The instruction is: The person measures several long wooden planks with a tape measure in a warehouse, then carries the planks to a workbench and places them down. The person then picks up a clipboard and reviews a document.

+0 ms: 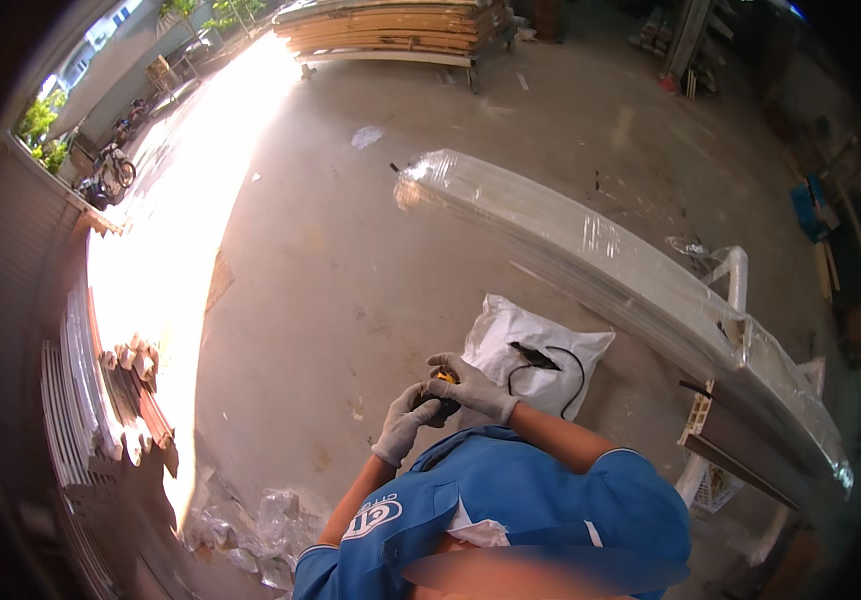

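Note:
Both my hands wear pale grey work gloves and meet in front of my chest. A small black-and-yellow object (pixel 442 403) sits between them, its exact kind partly hidden by the fingers. My left hand (pixel 405 422) is closed around its left side. From the right, my right hand (pixel 477 390) grips the same object, fingers curled over its top. Just beyond my right hand, a white sack (pixel 510 330) lies on the floor. On the sack are a dark, flat item (pixel 538 357) and a loop of black cord (pixel 581 375).
A long plastic-wrapped bundle (pixel 590 240) runs diagonally across the right on white supports (pixel 737 280). Stacked boards (pixel 390 30) stand on a low frame at the back. Long profiles (pixel 80 380) lean at the left, near crumpled clear plastic (pixel 270 525) on the floor.

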Motion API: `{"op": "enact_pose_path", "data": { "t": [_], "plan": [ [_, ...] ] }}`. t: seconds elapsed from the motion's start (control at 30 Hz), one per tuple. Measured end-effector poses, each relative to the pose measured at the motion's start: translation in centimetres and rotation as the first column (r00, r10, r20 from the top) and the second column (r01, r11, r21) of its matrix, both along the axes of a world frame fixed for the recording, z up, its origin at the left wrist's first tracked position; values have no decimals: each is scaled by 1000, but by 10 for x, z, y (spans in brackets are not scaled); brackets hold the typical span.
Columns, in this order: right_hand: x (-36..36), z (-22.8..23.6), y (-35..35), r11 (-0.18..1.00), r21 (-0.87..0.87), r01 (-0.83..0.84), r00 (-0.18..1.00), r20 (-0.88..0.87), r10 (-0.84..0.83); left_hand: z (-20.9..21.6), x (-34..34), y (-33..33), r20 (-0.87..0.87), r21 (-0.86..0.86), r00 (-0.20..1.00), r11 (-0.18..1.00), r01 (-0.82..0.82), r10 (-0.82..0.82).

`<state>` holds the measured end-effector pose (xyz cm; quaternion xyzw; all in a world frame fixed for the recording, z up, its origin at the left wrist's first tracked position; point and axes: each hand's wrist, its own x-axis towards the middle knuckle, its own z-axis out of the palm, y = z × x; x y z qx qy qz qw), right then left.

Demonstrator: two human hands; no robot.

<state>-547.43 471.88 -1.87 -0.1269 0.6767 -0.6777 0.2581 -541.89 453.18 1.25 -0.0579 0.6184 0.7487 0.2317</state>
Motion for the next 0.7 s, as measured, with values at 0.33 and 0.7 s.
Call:
{"op": "enact_pose_path", "data": {
  "t": [0.33,0.7],
  "plan": [
    [-150,12,-70,983,-72,-170,985,-10,170,-3,-139,-82,29,109,974,968,-228,226],
    [-354,13,-252,964,121,-238,971,14,238,-6,-329,-264,-11,61,988,986,-154,155]
  ]
}}
